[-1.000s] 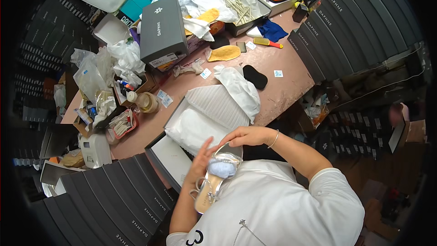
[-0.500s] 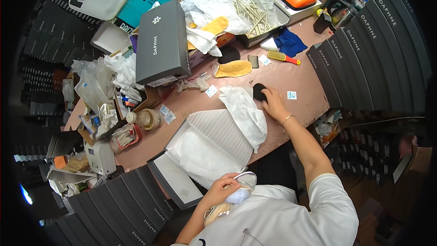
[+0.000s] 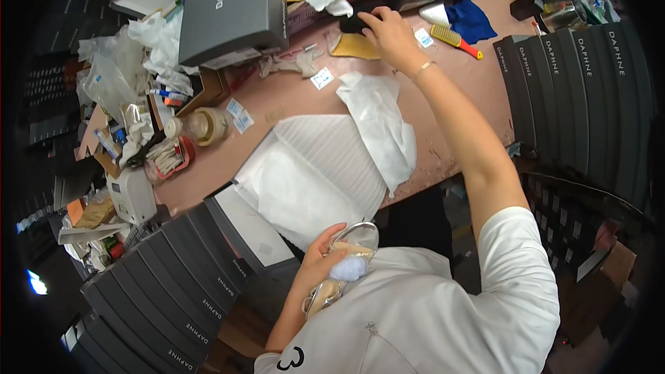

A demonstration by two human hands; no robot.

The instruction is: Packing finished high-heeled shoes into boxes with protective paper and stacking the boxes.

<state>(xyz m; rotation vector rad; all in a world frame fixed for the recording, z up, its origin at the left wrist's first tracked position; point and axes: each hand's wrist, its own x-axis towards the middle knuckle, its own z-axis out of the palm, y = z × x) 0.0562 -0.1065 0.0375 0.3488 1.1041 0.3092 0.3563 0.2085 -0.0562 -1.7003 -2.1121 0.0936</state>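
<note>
My left hand (image 3: pixel 320 253) is closed round a silvery, clear-edged shoe (image 3: pixel 358 242), held near my lap. Pale bluish-white stuffing shows in its opening. Against my forearm rests a second shoe (image 3: pixel 322 298) with a beige inside. My right hand (image 3: pixel 389 33) is stretched across the table, its bent fingers at a dark black pad (image 3: pixel 352 24) at the back. Just beside those fingers lies a yellow insole (image 3: pixel 355 46). An open shoebox lined with white tissue paper (image 3: pixel 305 187) sits before me, with a loose white bag (image 3: pixel 381 128) on its right side.
A grey shoebox (image 3: pixel 232 10) stands at the back left. Stacks of dark boxes flank both sides (image 3: pixel 585 97). A yellow brush with a red handle (image 3: pixel 454 40), a blue cloth (image 3: pixel 471 17) and a glass jar (image 3: pixel 206 127) are on the table.
My right hand has moved away from me to the back of the table, and the black pad is gone from its earlier spot. My left hand keeps the shoe, now tilted differently. The view has shifted.
</note>
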